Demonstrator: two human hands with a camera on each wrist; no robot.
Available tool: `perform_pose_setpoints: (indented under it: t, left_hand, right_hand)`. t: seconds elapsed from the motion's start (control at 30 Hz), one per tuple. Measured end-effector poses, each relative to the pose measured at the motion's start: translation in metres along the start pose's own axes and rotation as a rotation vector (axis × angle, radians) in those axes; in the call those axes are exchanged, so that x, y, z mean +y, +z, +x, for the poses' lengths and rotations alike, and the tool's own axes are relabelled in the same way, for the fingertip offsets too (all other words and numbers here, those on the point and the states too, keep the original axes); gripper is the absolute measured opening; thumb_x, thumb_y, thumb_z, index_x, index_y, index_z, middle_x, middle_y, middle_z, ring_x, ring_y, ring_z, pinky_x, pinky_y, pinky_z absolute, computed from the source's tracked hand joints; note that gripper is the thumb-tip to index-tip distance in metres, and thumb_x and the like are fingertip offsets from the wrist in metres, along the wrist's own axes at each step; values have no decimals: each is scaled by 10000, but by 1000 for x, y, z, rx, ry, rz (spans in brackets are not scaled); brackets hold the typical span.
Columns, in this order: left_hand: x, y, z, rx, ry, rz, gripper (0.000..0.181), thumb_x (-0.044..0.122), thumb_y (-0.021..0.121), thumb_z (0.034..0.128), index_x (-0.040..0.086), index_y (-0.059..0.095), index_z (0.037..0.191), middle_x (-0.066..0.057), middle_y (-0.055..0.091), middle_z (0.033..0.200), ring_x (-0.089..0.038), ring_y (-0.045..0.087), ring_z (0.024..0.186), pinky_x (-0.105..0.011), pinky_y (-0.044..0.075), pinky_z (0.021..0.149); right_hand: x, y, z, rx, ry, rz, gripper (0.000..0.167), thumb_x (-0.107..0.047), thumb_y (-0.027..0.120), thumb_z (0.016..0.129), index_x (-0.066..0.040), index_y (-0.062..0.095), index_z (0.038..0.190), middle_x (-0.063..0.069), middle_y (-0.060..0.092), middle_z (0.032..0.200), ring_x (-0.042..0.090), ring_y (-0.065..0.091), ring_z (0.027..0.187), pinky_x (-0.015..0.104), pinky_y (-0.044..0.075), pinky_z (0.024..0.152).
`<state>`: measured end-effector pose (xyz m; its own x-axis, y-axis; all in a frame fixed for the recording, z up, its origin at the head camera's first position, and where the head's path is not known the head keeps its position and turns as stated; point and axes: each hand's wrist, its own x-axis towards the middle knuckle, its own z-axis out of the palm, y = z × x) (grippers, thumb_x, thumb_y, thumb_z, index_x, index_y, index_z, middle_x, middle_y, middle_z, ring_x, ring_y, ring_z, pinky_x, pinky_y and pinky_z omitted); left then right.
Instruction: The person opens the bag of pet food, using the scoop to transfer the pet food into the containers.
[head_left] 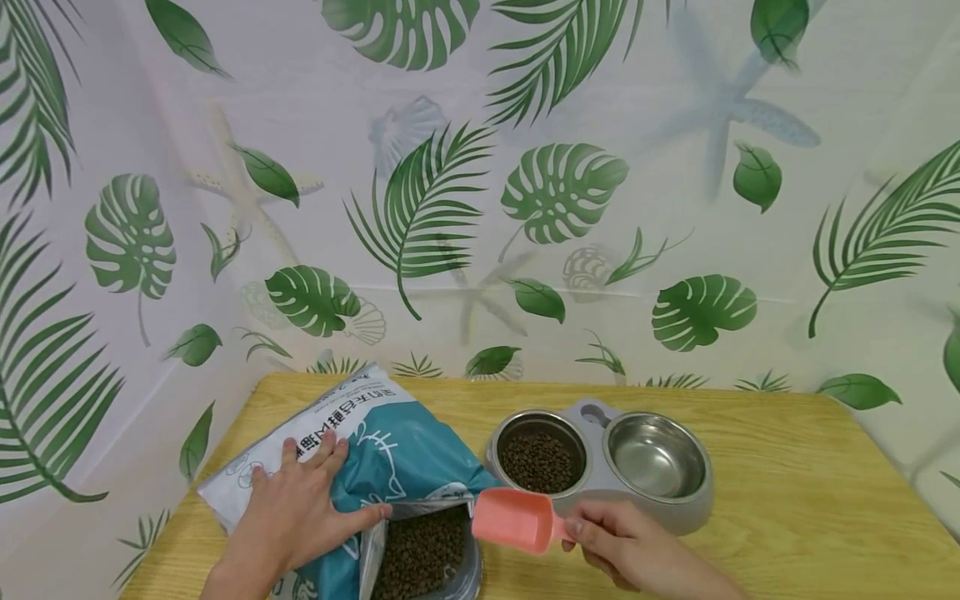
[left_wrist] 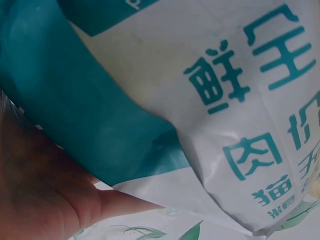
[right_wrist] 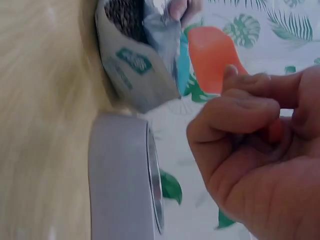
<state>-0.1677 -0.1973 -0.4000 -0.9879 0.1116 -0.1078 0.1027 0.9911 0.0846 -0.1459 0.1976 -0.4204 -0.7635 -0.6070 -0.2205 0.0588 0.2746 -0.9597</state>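
Observation:
A teal and white bag (head_left: 420,442) lies on the table's left part, its mouth turned to the front with brown kibble (head_left: 422,554) showing inside. My left hand (head_left: 300,504) rests on the bag with fingers spread, the thumb near the mouth; the left wrist view shows the hand (left_wrist: 55,200) against the bag (left_wrist: 100,115). My right hand (head_left: 630,546) grips the handle of a pink scoop (head_left: 513,520), held between the bag's mouth and the bowls. No kibble shows in the scoop. In the right wrist view, fingers curl round the handle of the scoop (right_wrist: 210,57).
Behind the scoop stands a grey double-bowl holder (head_left: 693,512). Its left bowl holds kibble (head_left: 542,462); the right steel bowl (head_left: 656,458) shows bare metal. The wooden table (head_left: 810,492) meets a leaf-patterned sheet (head_left: 465,250) at the back.

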Motion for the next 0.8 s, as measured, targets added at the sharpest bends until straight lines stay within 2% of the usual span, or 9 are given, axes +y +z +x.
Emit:
perform_pose_setpoints:
  t: [0.07,0.17,0.23,0.3,0.4,0.57,0.7,0.8]
  left_hand:
    - [0,0,0,-3,-3,-4,1154,946,476,759,96,477,1540,-186,444,1599,-648,335,1415,-878,316,963]
    - [0,-1,1,-11,-7,-6,1149,937,484,764,92,470,1543,-191,438,1602,-656,322,1416,-880,307,970]
    - [1,-1,1,-19,-10,-11,1151,936,483,766,92,462,1548,-192,428,1607,-659,309,1421,-881,298,978]
    - [1,-1,1,-27,-10,-11,1150,935,481,768,93,458,1551,-194,423,1610,-665,302,1421,-882,294,980]
    - [1,-1,2,-35,-8,-11,1151,936,475,770,95,453,1554,-192,416,1615,-668,296,1421,-883,291,981]
    - [1,0,2,-29,-5,-15,1147,935,477,771,92,460,1549,-190,422,1611,-671,297,1419,-885,289,980]
    - [1,-1,2,-15,-2,-12,1144,932,484,769,87,474,1540,-194,437,1601,-670,306,1415,-886,291,978]
    - [1,-2,2,-7,1,-6,1142,929,489,768,82,481,1534,-199,446,1594,-672,312,1410,-887,297,969]
  right_hand:
    - [3,10,3,-103,0,69,404,-260,442,1111,115,592,1103,-25,424,658,71,325,497,250,256,453]
    - [12,25,11,-201,11,169,462,-277,440,1111,170,557,1109,-33,451,704,58,350,539,216,290,502]
    - [19,34,17,-249,15,238,471,-299,439,1109,155,559,1067,-32,487,752,38,382,568,191,337,541]
    - [30,39,25,-287,35,251,417,-338,430,1110,36,599,1031,-74,524,793,-5,440,604,161,390,577]
    - [40,47,31,-286,45,267,348,-371,442,1101,-80,603,1001,-77,553,818,-14,486,652,163,428,619]
    - [62,56,45,-235,92,295,362,-381,478,1087,-55,608,993,-44,592,839,27,528,689,184,457,659]
    - [97,59,65,-204,119,241,340,-363,484,1090,-73,632,992,-61,610,843,37,544,699,190,471,672]
    - [115,64,77,-152,118,191,345,-323,502,1085,-39,652,962,-29,605,809,70,531,678,217,458,659]
